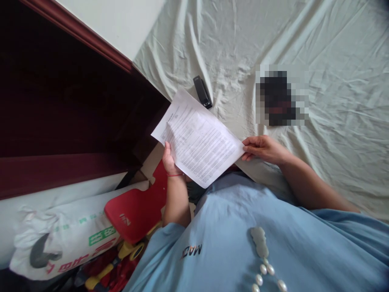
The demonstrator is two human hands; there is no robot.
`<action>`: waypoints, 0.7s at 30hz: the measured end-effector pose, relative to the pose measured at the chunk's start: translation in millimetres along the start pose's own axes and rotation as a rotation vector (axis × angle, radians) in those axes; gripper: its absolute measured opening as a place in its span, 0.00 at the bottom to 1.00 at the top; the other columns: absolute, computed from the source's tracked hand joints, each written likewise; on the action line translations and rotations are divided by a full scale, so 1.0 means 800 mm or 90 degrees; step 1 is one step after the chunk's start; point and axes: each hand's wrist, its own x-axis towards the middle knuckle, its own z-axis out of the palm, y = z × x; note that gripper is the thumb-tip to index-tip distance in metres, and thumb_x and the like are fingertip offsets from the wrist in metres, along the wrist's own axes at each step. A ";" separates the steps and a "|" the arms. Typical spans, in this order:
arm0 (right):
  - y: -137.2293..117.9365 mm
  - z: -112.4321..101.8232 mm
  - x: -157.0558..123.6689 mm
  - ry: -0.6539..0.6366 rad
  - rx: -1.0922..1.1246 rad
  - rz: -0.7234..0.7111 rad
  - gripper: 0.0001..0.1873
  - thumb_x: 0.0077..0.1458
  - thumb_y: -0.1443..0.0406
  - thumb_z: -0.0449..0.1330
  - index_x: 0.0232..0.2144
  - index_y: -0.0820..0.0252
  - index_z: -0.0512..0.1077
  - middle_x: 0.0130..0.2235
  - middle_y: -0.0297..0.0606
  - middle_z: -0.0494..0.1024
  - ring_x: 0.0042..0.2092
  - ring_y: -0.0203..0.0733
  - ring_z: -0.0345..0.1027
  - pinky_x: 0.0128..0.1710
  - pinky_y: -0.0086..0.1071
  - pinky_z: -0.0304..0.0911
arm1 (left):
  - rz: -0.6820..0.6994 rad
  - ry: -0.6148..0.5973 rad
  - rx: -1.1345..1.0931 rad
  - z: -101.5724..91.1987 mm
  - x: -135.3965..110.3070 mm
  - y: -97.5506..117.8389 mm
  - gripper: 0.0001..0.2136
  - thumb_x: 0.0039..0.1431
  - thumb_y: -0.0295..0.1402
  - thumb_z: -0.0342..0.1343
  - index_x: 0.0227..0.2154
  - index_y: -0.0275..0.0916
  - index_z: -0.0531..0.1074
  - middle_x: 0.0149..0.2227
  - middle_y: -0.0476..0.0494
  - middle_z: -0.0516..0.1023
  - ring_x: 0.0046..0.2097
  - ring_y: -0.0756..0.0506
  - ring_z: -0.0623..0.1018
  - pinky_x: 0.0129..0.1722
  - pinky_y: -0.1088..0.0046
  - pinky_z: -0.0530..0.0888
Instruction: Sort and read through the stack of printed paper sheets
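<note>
White rectangular printed paper (one sheet or several, I cannot tell) is held up before the blue fabric shirt. The bare right hand pinches its right corner; the bare left hand grips the lower-left edge, fingers hidden beneath. Just beyond, a slim black stapler lies on pale wrinkled cloth. The step seems to be steadying the paper; the next move calls for even, crease-free grips.

Left grip curled, pointing forward; right grip pinching, turned inward
</note>
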 end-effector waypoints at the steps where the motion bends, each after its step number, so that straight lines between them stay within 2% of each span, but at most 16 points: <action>1: 0.000 0.000 0.000 0.000 -0.002 0.001 0.16 0.57 0.49 0.74 0.39 0.52 0.82 0.33 0.35 0.87 0.35 0.43 0.83 0.39 0.37 0.80 | 0.005 0.001 -0.001 0.001 -0.001 0.000 0.25 0.70 0.53 0.57 0.55 0.38 0.82 0.64 0.33 0.81 0.70 0.35 0.76 0.69 0.55 0.74; 8: -0.003 0.000 -0.001 -0.003 -0.009 0.001 0.19 0.56 0.46 0.74 0.38 0.53 0.82 0.33 0.37 0.88 0.36 0.43 0.83 0.40 0.36 0.80 | 0.014 -0.016 0.000 -0.002 -0.003 0.001 0.26 0.68 0.54 0.60 0.55 0.38 0.82 0.65 0.32 0.80 0.71 0.34 0.74 0.71 0.54 0.73; 11: -0.005 0.000 -0.002 -0.009 0.014 -0.004 0.20 0.57 0.46 0.74 0.40 0.54 0.82 0.33 0.37 0.87 0.35 0.41 0.82 0.39 0.34 0.79 | 0.054 -0.026 0.008 0.000 -0.011 0.009 0.28 0.66 0.56 0.61 0.56 0.39 0.82 0.65 0.32 0.80 0.72 0.33 0.73 0.72 0.55 0.71; 17: -0.014 0.008 -0.010 -0.154 0.107 -0.097 0.17 0.52 0.54 0.79 0.39 0.56 0.82 0.35 0.33 0.85 0.34 0.37 0.79 0.36 0.29 0.75 | 0.170 -0.036 0.059 0.022 -0.045 0.045 0.31 0.68 0.61 0.56 0.61 0.43 0.79 0.66 0.37 0.79 0.77 0.33 0.66 0.74 0.55 0.69; 21: -0.011 0.012 -0.012 -0.166 0.084 -0.131 0.19 0.50 0.51 0.79 0.39 0.54 0.84 0.34 0.33 0.84 0.40 0.43 0.80 0.46 0.36 0.77 | 0.188 -0.053 0.048 0.033 -0.060 0.055 0.27 0.72 0.58 0.52 0.60 0.45 0.79 0.64 0.40 0.81 0.77 0.34 0.66 0.74 0.55 0.71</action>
